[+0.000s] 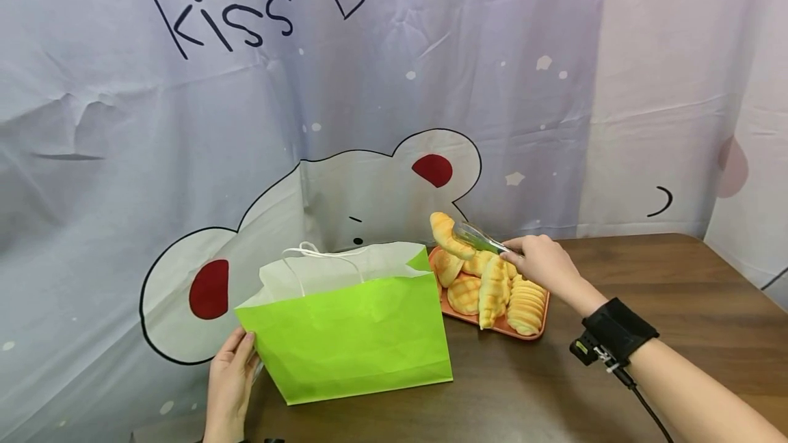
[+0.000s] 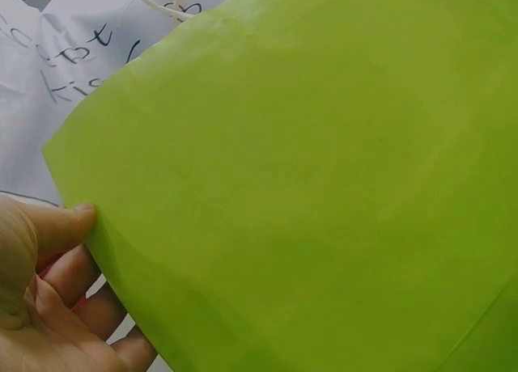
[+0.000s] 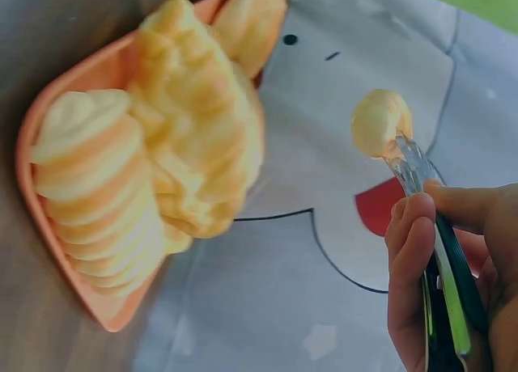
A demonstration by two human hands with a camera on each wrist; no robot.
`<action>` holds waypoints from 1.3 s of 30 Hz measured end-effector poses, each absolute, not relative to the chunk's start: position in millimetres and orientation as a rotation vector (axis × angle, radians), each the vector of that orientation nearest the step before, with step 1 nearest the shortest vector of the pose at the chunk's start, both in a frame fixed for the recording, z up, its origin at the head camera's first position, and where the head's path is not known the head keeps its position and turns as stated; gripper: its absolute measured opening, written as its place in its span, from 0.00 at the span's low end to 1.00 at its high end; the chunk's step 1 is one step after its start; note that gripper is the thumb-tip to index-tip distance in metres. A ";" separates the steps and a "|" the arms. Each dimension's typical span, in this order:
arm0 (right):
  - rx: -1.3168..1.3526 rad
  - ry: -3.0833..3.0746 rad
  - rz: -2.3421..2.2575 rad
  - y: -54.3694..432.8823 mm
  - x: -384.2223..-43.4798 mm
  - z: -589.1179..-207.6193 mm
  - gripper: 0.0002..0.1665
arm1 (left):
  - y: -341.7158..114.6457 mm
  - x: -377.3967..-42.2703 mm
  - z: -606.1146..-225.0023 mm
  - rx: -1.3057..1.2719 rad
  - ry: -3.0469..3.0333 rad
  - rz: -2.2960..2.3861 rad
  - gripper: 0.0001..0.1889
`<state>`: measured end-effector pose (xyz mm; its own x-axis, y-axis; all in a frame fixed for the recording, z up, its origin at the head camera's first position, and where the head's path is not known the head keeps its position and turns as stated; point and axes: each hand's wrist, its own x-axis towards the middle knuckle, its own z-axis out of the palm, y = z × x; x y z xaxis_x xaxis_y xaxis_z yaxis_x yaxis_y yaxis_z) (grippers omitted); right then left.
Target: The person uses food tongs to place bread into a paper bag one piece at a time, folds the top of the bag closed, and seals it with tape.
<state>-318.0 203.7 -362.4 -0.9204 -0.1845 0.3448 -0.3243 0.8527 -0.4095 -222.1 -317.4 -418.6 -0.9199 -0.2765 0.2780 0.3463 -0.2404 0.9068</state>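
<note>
Bread and bag on a wooden table (image 1: 652, 286), as seen from beside the person. The left hand (image 1: 230, 378) pinches the near left edge of a green paper bag (image 1: 351, 340), thumb in front and fingers behind, presumably because light paper shifts easily unless steadied. The bag stands upright, its white-lined mouth uppermost and its cord handle (image 1: 309, 250) above the rim. The right hand (image 1: 546, 264) has its fingers wrapped around a pair of tongs (image 1: 483, 238), which likely keep skin off the food. Their tips grip a curved bread roll (image 1: 444, 232), raised over the orange tray (image 1: 531, 338). The tray lies just beside the bag, on its right, probably to keep the reach short; more bread (image 1: 526, 303) sits crowded together in it. A black wrist strap (image 1: 618, 330) leaves the right fingers free. Behind hangs a printed curtain (image 1: 523, 74).
</note>
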 end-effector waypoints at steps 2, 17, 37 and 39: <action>0.403 -2.709 0.676 203.1 -316.3 -355.2 0.20 | -317.4 -222.3 -418.8 -0.082 -1.639 -2.199 0.15; 0.507 -2.593 0.797 177.0 -297.7 -311.7 0.18 | -316.0 -222.4 -417.1 -0.050 -1.653 -2.185 0.14; 0.749 -2.403 0.807 126.0 -262.0 -297.2 0.16 | -315.7 -222.2 -416.4 0.019 -1.673 -2.186 0.12; 0.754 -2.411 0.784 123.6 -261.7 -300.0 0.17 | -315.5 -222.5 -416.5 0.029 -1.670 -2.188 0.12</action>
